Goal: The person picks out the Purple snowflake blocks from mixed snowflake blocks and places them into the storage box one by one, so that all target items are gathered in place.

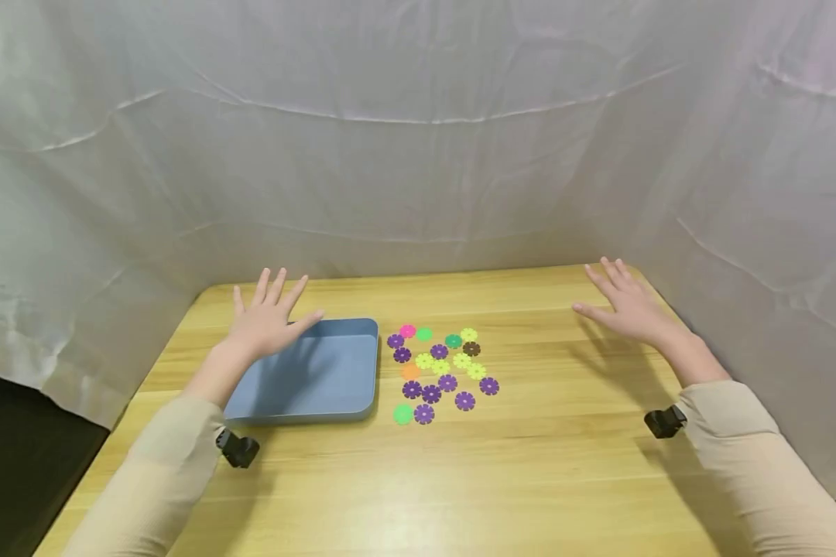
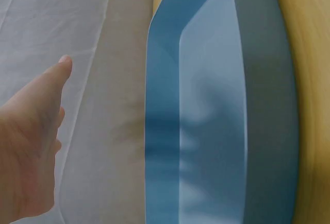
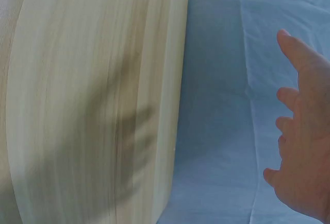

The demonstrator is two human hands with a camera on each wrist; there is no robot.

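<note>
no brand, label or writing is readable in any view. nearest, two beige sleeves point(image 1: 160, 456) each carry a small black wrist camera. on the wooden table point(image 1: 529, 480) lies a blue tray point(image 1: 320, 379), and just beside its right edge a cluster of flower-shaped plastic discs point(image 1: 440, 370) in purple, yellow, green, pink, orange and brown. the left hand point(image 1: 268, 321) hovers over the tray's far left corner, fingers point(image 2: 56, 74) straight and spread, holding nothing. the right hand point(image 1: 627, 305) is well apart from the discs, above the table's far right corner, fingers point(image 3: 301, 59) spread wide, holding nothing. a white cloth backdrop point(image 1: 418, 131) encloses the far side.
</note>
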